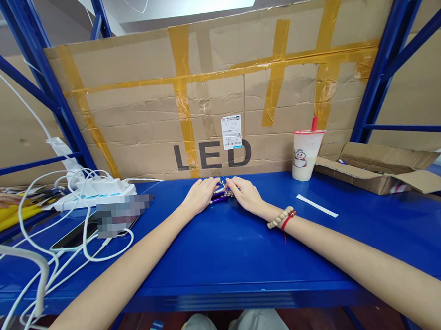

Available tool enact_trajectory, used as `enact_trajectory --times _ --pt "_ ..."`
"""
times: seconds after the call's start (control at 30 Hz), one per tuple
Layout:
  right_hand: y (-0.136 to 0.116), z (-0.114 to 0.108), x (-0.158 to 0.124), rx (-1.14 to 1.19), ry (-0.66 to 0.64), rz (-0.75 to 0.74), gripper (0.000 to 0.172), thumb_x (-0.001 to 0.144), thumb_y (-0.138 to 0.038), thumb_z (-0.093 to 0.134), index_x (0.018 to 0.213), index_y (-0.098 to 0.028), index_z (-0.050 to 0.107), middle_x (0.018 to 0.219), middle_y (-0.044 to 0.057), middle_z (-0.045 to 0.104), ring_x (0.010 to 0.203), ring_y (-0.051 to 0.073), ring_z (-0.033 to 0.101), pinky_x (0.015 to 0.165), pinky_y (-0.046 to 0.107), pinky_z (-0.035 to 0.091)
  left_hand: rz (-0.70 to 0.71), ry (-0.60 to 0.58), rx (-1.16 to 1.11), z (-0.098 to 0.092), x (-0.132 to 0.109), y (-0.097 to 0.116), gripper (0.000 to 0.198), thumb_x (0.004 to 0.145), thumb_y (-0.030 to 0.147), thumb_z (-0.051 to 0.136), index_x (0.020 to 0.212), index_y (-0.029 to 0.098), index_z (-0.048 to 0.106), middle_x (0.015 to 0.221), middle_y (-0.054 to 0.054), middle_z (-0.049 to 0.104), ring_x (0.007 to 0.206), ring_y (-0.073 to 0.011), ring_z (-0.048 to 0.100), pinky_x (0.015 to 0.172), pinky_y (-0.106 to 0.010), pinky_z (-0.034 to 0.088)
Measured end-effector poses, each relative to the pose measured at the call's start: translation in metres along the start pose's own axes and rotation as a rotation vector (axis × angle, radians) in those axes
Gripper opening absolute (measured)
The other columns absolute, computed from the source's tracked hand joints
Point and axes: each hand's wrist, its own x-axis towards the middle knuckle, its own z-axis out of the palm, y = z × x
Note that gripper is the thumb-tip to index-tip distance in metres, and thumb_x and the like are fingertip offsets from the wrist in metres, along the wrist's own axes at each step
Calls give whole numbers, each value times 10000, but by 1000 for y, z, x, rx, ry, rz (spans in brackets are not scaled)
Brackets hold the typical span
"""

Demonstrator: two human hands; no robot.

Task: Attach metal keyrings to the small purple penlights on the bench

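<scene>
Both hands meet over the far middle of the blue shelf table (pixel 211 265). My left hand (pixel 201 195) has its fingers closed and bent inward, its fingertips at a small shiny blue-and-silver piece (pixel 222 181). From the other side my right hand (pixel 245 193) pinches at this same piece with thumb and fingers. Its exact kind is too small to make out. Just under the fingertips lie slender purple, pen-like items (pixel 218 200) with small metal parts, partly covered by the hands. A beaded bracelet (pixel 280 217) and red cord circle the right wrist.
A drink cup (pixel 304 156) with a red straw, a white strip (pixel 317 205) and an open cardboard box (pixel 373 168) are on the right. Leftward lie phones (pixel 77 231), a power strip (pixel 110 191) and tangled white cables. A cardboard panel (pixel 147 129) stands behind. Another person's hand (pixel 0 200) shows far left.
</scene>
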Motion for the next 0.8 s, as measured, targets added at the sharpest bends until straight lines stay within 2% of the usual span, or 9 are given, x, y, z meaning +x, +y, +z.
enact_trajectory --times 0.23,0.4,0.63,0.8 --pt "-2 -3 0 64 40 -17 256 896 -364 355 834 -211 551 779 -16 603 717 117 537 611 218 352 44 5 40 0 0 0 328 935 266 225 1095 135 480 964 -96 606 836 -178 566 702 -288 382" --pt "-2 -3 0 61 120 -78 201 872 -343 411 860 -209 560 844 10 596 779 136 542 669 238 388 58 37 71 -2 0 0 327 935 263 228 1091 132 484 920 -86 598 812 -173 555 687 -280 369" --pt "3 2 2 183 151 -88 162 863 -261 392 944 -202 519 890 27 597 775 137 553 698 257 424 106 -22 93 -9 1 4 344 934 323 225 994 167 526 829 -51 569 745 -160 530 665 -277 340" --pt "5 4 2 206 128 -78 173 802 -159 407 917 -189 533 842 18 613 744 134 571 703 269 444 -4 -43 107 -10 2 4 335 925 360 252 961 157 516 855 -54 567 785 -171 528 675 -278 343"
